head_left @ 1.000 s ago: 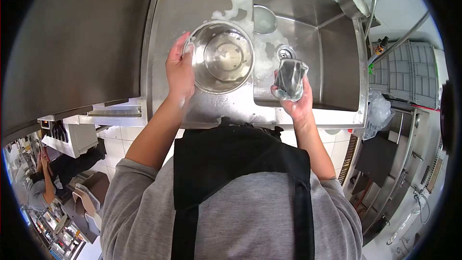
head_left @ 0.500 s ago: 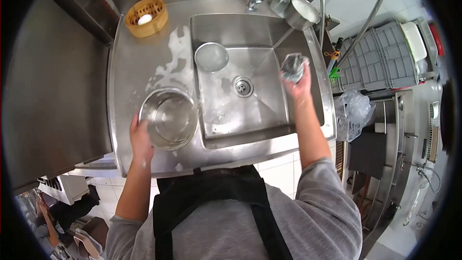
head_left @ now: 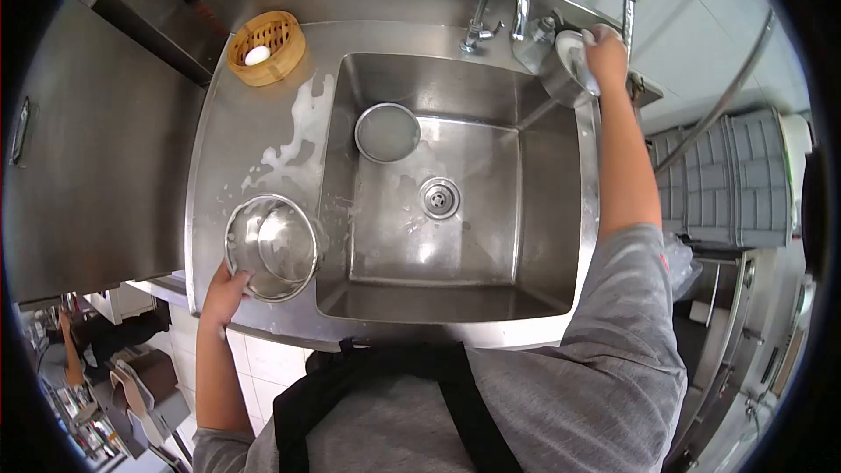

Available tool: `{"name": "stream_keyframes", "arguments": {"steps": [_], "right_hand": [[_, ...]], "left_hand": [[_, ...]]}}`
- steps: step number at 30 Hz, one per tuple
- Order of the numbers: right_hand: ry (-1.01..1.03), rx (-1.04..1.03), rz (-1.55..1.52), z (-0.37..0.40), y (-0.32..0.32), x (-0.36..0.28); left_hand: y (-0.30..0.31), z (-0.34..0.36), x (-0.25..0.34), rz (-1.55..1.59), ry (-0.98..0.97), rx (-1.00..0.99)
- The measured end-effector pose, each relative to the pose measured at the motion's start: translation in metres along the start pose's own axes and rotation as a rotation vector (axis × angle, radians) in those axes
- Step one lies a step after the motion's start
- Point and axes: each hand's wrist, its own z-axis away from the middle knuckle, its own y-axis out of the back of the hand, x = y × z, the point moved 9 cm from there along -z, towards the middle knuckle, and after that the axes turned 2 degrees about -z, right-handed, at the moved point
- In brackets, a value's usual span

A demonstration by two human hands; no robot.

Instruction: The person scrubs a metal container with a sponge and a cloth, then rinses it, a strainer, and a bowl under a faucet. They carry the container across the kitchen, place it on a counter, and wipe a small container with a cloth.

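My left hand [head_left: 224,298] grips the rim of a large round metal pot [head_left: 273,247] on the steel counter, left of the sink. At the back right corner, my right hand [head_left: 606,57] is at the mouth of a metal pot [head_left: 562,79] with white suds; its fingers are closed round something greyish-white [head_left: 582,66] that I cannot make out clearly. A smaller round metal bowl [head_left: 387,133] with cloudy liquid sits inside the sink [head_left: 473,298], at its back left.
A bamboo steamer [head_left: 293,57] holding a white egg-like object [head_left: 257,55] stands at the back left. Foam [head_left: 302,127] streaks the counter. Behind the sink are a faucet [head_left: 519,0] and a clear bottle [head_left: 536,44]. Grey crates [head_left: 736,180] stand at the right.
My right hand has moved from above the sink to the pot at the back right, with the greyish item. My left hand and the large pot have shifted slightly left; the view has moved too.
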Motion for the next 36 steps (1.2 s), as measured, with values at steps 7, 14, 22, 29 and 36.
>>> {"name": "stream_keyframes", "arguments": {"steps": [7, 14, 22, 29, 36], "right_hand": [[0.317, -0.086, -0.272, 0.025, -0.118, -0.136], [-0.227, -0.048, -1.147, 0.076, -0.158, -0.086], [0.067, 0.05, -0.789, 0.143, -0.048, -0.146], [-0.169, -0.805, -0.793, 0.143, -0.055, -0.179], [0.102, -0.883, -1.026, 0.163, -0.018, -0.202]], "left_hand": [[-0.081, 0.006, 0.061, 0.053, 0.022, -0.081], [-0.228, -0.053, 0.16, -0.189, -0.547, -0.23], [-0.356, -0.074, 0.24, -0.895, -0.894, -0.124], [-0.415, -0.076, 0.237, -1.115, -1.382, -0.157], [-0.424, -0.107, 0.218, -1.261, -1.278, -0.195]]}}
